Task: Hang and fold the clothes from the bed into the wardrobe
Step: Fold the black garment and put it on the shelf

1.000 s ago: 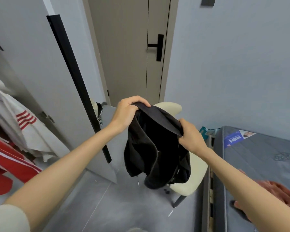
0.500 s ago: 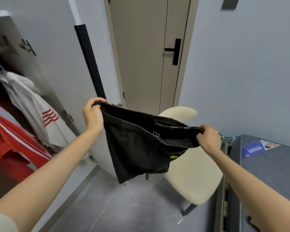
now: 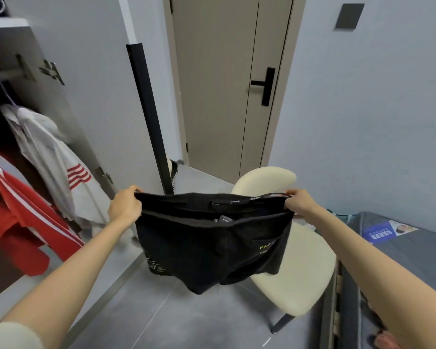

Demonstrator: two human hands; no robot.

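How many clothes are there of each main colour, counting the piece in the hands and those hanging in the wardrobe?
Black: 1, the shorts
White: 1, the shirt with red stripes
Red: 1, the jacket with white stripes
Total: 3

Grey floor [image 3: 141, 321] carries cream chair [image 3: 300, 280]; bed mattress [image 3: 400, 260] bears blue label [image 3: 378, 233].
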